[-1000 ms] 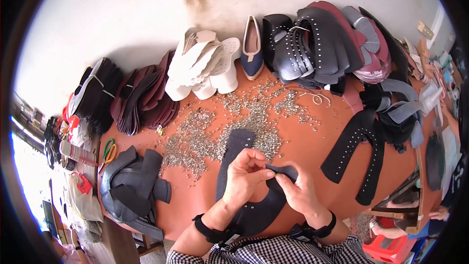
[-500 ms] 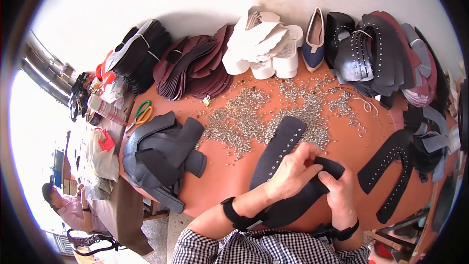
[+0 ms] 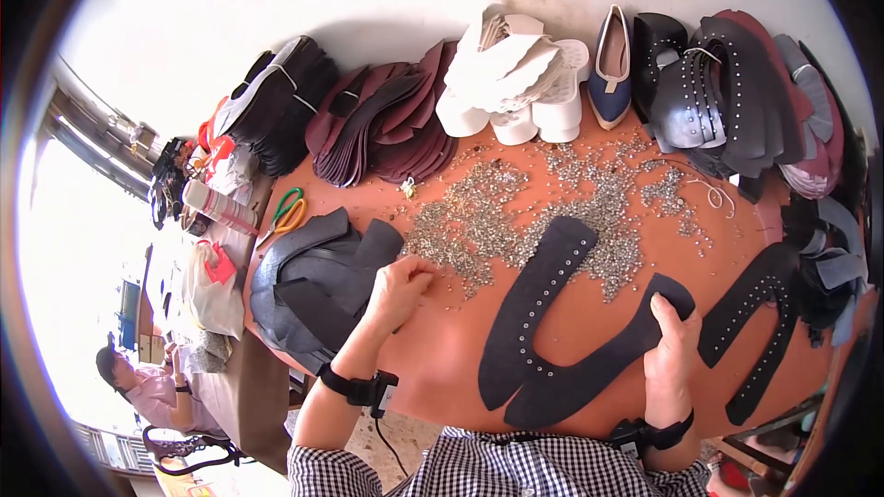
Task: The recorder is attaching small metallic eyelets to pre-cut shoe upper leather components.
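Observation:
A black U-shaped shoe upper piece (image 3: pixel 508 336) lies in front of me on the orange-brown table, small metal eyelets or studs lining the inner edge of its left arm and the bend. My right hand (image 3: pixel 672 345) grips the end of its right arm, thumb on top. My left hand (image 3: pixel 401 293) is off the piece, fingers pinched together beside the near left edge of the scattered silver studs (image 3: pixel 479 221); whatever it may hold is too small to make out. Left of that hand lies a pile of plain black pieces (image 3: pixel 313 262).
Green-and-orange scissors (image 3: pixel 288 213) lie at the far left. Along the wall stand maroon pieces (image 3: pixel 382 124), white soles (image 3: pixel 557 115), a navy shoe (image 3: pixel 610 83) and studded black pieces (image 3: pixel 737 101). Another studded piece (image 3: pixel 760 290) lies at right. A person (image 3: pixel 152 391) sits beyond the left edge.
My left hand has let go of the black upper piece and moved left toward the studs. The piece now lies spread flatter, its right arm extended in my right hand. The view has shifted slightly.

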`<state>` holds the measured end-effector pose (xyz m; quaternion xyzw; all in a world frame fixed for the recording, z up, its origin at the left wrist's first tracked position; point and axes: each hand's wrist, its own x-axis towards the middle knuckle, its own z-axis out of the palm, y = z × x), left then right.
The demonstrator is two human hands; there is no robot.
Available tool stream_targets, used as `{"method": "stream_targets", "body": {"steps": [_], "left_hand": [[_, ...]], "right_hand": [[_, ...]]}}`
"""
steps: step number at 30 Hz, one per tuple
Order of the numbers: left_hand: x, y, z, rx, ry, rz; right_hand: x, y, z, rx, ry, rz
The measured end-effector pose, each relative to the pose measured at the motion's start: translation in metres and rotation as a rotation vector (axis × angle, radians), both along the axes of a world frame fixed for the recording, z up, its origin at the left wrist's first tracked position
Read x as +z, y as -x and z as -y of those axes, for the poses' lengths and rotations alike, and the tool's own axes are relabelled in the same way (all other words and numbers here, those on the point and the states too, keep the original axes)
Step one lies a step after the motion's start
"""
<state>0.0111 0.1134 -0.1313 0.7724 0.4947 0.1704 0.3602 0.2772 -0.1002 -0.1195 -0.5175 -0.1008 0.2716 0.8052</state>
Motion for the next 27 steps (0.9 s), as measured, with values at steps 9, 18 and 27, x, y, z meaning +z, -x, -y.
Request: {"method": "stream_targets", "body": {"steps": [9,18,27], "left_hand": [[0.001,-0.021,-0.004,-0.326,-0.431,-0.131],[0.003,-0.020,0.001,-0.199,-0.415,-0.263],[-0.006,-0.019,0.004,-0.240,-0.494,-0.210]], "right_hand": [[0.002,-0.003,0.007,0.242,0.012,-0.164],[-0.009,-0.010,0.007,0.320,-0.005,-0.305],[-0.002,-0.007,0.012,0.313,-0.035,-0.327]]}}
